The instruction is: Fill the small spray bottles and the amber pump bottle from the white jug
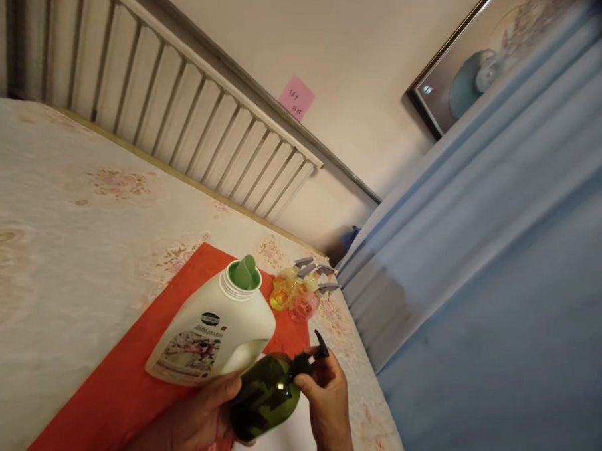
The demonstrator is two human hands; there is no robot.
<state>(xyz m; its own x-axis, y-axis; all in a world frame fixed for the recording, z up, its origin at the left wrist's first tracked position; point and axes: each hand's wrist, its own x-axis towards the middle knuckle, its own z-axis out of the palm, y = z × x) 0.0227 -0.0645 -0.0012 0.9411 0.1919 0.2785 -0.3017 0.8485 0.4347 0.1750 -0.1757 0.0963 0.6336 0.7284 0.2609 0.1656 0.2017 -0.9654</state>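
A dark green pump bottle (264, 394) with a black pump head (303, 362) is held tilted low in the view. My left hand (209, 415) is closed around the body of the bottle from the left. At its neck, my right hand (329, 390) grips the collar of the pump between thumb and fingers. Just behind the bottle stands a large white jug (210, 329) with a printed label, its mouth uncapped and a green spout (244, 273) showing inside.
Yellow and pink spray bottles (304, 304) with grey triggers stand past the jug. A red sheet (132, 366) lies on the flowered tablecloth (70, 195), with something white under my hands. Behind are a radiator (175, 91), a pink note (297, 97) and a blue curtain (482, 264).
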